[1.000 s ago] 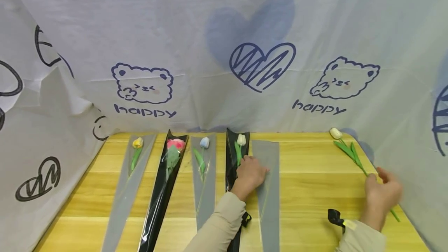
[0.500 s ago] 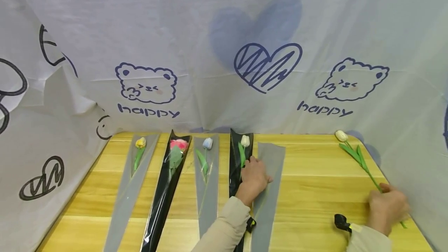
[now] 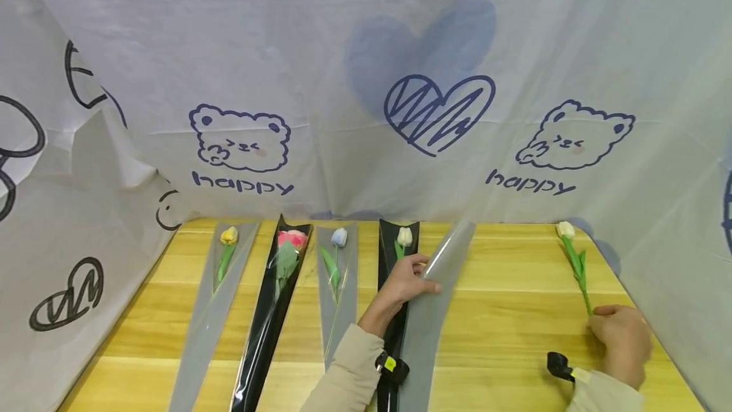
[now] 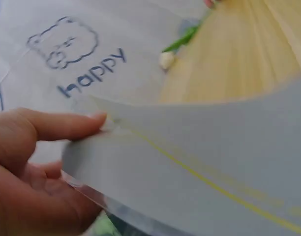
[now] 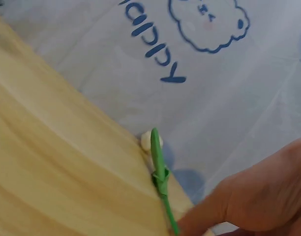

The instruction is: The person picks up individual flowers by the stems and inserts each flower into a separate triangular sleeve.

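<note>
My left hand (image 3: 403, 281) grips the edge of a grey flower sleeve (image 3: 431, 323), thumb on one face and fingers on the other. The sleeve's upper end is lifted and curls over; in the left wrist view the sleeve (image 4: 190, 152) shows a thin yellow line across it. My right hand (image 3: 623, 339) pinches the stem of a white tulip (image 3: 566, 230) at the table's right side. The right wrist view has the tulip's green leaf (image 5: 159, 152) in front of its white head, with my right hand (image 5: 263, 191) at the lower right.
Left of my left hand lie a black sleeve with a white tulip (image 3: 405, 236), a grey one with a blue tulip (image 3: 339, 237), a black one with a pink flower (image 3: 291, 238) and a grey one with a yellow tulip (image 3: 229, 235). A printed cloth (image 3: 354, 164) hangs behind the table (image 3: 503, 336).
My left hand has taken hold of the grey sleeve and lifted its upper part off the table. The white tulip in my right hand has turned more upright in view.
</note>
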`<state>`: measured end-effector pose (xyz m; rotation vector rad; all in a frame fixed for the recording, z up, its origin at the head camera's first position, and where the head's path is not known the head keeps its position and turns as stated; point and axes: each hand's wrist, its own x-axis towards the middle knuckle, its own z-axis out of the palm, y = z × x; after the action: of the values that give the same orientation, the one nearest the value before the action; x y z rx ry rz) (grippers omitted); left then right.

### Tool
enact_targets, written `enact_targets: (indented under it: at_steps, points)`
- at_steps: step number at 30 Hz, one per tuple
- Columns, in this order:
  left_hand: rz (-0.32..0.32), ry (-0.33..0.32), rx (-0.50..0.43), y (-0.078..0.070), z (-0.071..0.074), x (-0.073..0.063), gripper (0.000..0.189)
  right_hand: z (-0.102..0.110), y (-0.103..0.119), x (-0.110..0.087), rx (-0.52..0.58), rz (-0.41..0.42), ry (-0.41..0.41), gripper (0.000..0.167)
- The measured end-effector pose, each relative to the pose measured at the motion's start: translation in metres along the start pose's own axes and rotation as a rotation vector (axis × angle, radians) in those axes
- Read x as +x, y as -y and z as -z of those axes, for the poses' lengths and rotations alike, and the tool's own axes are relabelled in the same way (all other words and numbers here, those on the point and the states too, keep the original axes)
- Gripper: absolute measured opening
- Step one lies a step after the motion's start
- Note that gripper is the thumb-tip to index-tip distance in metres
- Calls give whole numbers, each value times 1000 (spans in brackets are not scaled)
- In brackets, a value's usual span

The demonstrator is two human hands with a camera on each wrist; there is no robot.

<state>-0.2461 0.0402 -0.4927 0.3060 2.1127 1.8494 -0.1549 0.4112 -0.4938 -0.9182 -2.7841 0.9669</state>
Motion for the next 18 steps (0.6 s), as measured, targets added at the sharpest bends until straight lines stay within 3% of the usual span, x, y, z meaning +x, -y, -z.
enact_targets:
  at_steps: [2, 5, 8, 11, 14, 18]
  points:
    - [25, 38, -150, 3, 7, -1, 63, 2, 5, -2, 47, 5, 50, 29]
    - [45, 51, -282, 7, 15, -3, 76, 5, 13, -4, 237, -22, 167, 25]
    - [44, 48, -345, 10, 20, -5, 88, 7, 20, -5, 480, -52, 319, 17]
    - [29, 67, -403, 13, 25, -6, 94, 10, 22, -4, 632, -61, 438, 17]
    - [23, 114, -472, 13, 29, -7, 92, 13, 20, -5, 691, -43, 523, 15]
    - [0, 162, -551, 10, 34, -7, 70, 14, 17, -9, 774, 5, 565, 21]
